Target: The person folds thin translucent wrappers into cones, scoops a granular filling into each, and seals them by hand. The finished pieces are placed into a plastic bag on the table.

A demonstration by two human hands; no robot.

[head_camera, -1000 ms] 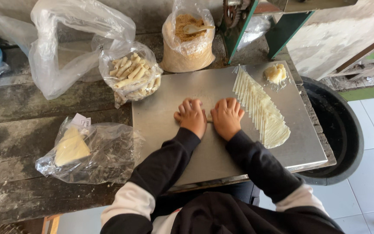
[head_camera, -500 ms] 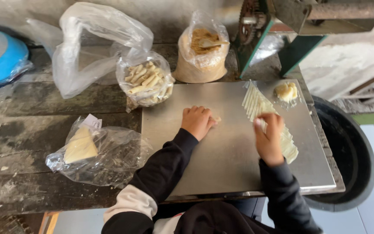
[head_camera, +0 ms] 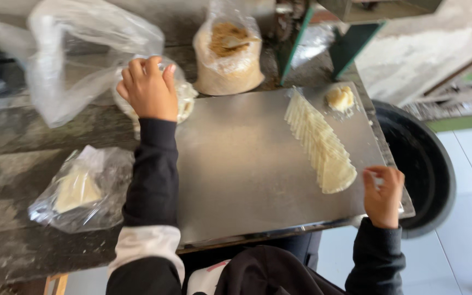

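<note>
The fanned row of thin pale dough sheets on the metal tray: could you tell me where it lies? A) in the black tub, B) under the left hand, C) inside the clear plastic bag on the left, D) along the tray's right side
D: the fanned row of thin pale dough sheets runs along the right side of the flat grey metal tray, ending just left of the right hand, while the left hand is far off at the bag of finished rolls.

The middle of the metal sheet (head_camera: 247, 169) lies bare, giving a wide lane from the lower edge to the upper centre. To its right a fanned row of pale wrappers (head_camera: 320, 145) and a dough lump (head_camera: 340, 98) block the way. Plastic bags (head_camera: 77, 65) crowd the upper left, a filling bag (head_camera: 228, 57) the top, a black tub (head_camera: 422, 164) the right edge.
</note>
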